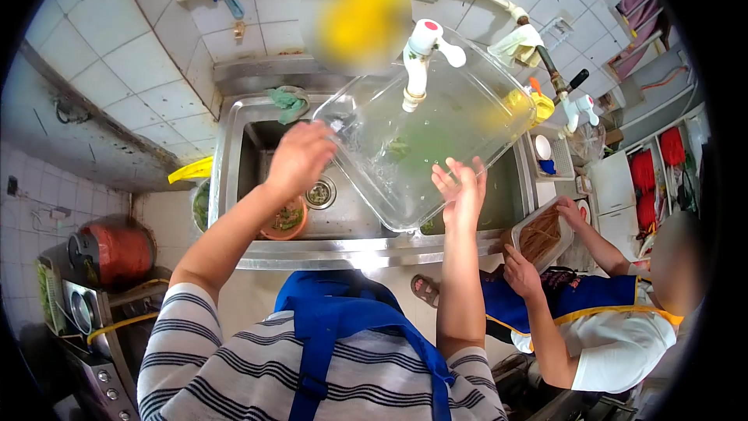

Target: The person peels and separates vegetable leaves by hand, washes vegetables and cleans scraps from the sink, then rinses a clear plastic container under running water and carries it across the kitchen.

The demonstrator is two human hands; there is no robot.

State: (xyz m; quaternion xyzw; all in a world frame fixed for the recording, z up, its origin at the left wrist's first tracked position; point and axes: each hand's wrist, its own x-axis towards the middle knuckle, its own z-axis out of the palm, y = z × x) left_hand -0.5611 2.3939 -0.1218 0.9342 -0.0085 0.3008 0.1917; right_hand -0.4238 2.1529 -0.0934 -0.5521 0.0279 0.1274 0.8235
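Note:
A large clear plastic tub (pixel 366 179) sits tilted over the steel sink (pixel 226 187), beneath a white tap (pixel 417 70). Some water and a few green bits show inside it. My left hand (pixel 300 160) is at the tub's left rim, its bent fingers smeared by motion, so its grip cannot be made out. At the tub's near right edge, my right hand (pixel 463 191) has its fingers spread and turned upward, against or just beside the plastic. Below my left forearm, an orange-brown pot (pixel 287 222) with green scraps stands in the left basin, near the drain (pixel 319 193).
A co-worker (pixel 615 335) on the right holds a container of brown contents (pixel 541 234) near the sink's end. A green cloth (pixel 288 104) lies on the back rim. A second white tap (pixel 580 111) and a yellow bottle (pixel 538 105) are at the right back.

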